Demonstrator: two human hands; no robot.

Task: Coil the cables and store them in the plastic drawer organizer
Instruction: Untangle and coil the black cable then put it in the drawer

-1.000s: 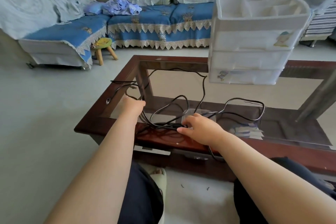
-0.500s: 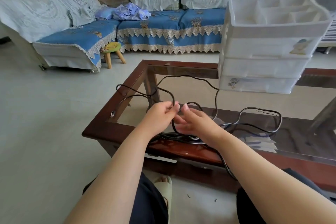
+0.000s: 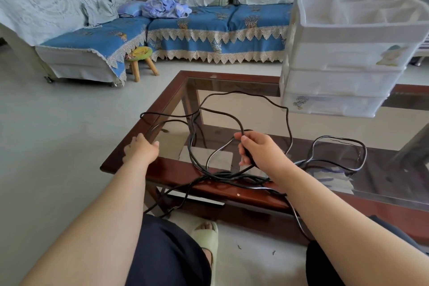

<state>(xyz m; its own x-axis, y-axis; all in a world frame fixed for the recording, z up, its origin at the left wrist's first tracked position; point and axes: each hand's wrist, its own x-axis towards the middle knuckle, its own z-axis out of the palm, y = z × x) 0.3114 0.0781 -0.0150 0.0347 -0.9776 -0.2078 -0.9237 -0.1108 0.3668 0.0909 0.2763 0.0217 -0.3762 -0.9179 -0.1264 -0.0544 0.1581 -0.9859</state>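
Head view: right hand grip closed on cable looping leftward; left hand grip unclear.

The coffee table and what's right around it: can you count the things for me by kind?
Black cable tangle: 1, strands too tangled to tell how many cables
White plastic drawer organizer: 1
Glass-topped coffee table: 1
Small wooden stool: 1
Hands: 2, the left hand and the right hand
Total: 6
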